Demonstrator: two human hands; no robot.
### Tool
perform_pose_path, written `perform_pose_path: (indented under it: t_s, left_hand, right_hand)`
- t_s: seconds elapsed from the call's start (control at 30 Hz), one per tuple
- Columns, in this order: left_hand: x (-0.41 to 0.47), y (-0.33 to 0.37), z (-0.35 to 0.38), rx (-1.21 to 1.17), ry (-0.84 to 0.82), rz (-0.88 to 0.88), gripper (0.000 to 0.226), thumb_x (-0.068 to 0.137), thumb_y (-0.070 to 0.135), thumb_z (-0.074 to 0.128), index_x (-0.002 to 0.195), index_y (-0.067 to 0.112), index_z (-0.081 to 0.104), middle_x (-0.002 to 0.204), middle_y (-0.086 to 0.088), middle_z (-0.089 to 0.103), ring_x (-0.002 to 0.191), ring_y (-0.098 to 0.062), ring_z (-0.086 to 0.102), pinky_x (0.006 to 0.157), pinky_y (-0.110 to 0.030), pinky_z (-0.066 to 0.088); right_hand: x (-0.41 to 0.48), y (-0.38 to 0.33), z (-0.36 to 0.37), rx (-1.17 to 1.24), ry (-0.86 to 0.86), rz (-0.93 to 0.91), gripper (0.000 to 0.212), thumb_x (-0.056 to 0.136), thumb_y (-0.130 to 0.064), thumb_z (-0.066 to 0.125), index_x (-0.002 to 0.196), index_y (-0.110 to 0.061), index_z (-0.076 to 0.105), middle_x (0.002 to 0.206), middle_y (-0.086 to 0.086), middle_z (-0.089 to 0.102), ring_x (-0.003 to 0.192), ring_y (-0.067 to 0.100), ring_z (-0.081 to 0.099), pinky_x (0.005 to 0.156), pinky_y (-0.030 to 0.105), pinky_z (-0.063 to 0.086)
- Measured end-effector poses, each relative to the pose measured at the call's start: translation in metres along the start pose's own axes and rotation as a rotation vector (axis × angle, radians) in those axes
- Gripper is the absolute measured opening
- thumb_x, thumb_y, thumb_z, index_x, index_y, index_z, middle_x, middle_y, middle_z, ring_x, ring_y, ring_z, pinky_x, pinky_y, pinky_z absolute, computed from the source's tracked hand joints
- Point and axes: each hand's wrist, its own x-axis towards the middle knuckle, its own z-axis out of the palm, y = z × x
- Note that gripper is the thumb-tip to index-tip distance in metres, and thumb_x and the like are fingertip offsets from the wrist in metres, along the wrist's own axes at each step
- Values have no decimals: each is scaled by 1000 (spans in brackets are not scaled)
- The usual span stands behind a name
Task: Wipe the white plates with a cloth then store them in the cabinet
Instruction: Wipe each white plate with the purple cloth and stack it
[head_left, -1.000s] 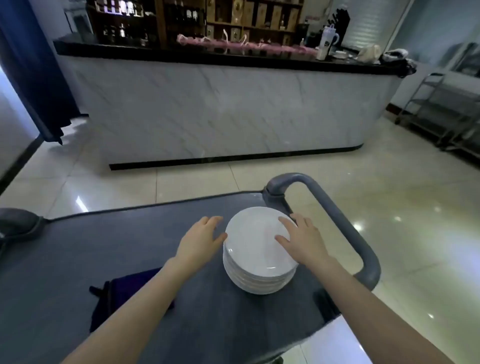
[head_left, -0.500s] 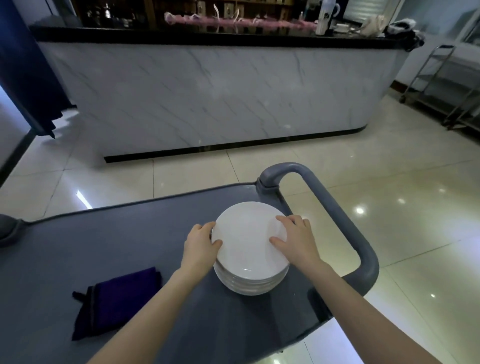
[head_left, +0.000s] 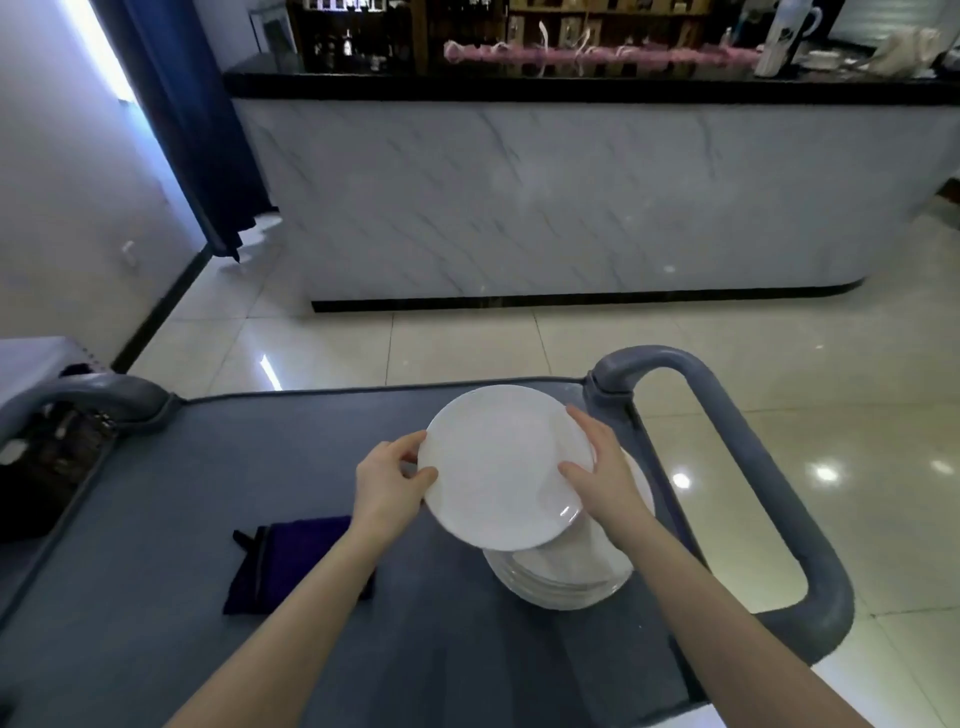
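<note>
A white plate (head_left: 498, 467) is lifted off the stack of white plates (head_left: 566, 577) and hangs above it, shifted to the left. My left hand (head_left: 387, 480) pinches the plate's left rim with thumb on top. My right hand (head_left: 602, 475) holds the right rim, thumb lying on the plate's face. The stack stands on the grey cart top (head_left: 208, 493). A folded dark purple cloth (head_left: 291, 561) lies on the cart to the left of the stack, partly hidden by my left forearm.
The cart's grey handle (head_left: 758, 467) loops at the right, another handle (head_left: 88, 395) at the left. A marble-fronted bar counter (head_left: 571, 197) stands across the glossy tiled floor. A dark curtain (head_left: 192, 114) hangs at the left wall.
Both hands closed on the top plate's rim and raised it off the stack, moving it slightly left. The camera view swung to the left.
</note>
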Motion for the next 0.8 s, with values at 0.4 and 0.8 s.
perform_pose_path:
  t_s: [0.4,0.8]
  left_hand:
    - [24,-49,-91,53,151,-15,41,85,10,66,121,29,67,96,11,58,83,-5,59,80,-25,48]
    - [60,-106,-152,-199,-26,18,30,96,22,60,118,42,57,96,11,66,79,-7,66,67,-20,57]
  right_hand:
    - [28,-38,106,446,-42,167,58,86,13,55,137,-14,49,120,16,67,109,33,64,95,50,54]
    - [36,-49,168,675,-23,340,53,95,3,55,134,-33,54,100,-1,76,96,29,68,73,45,57]
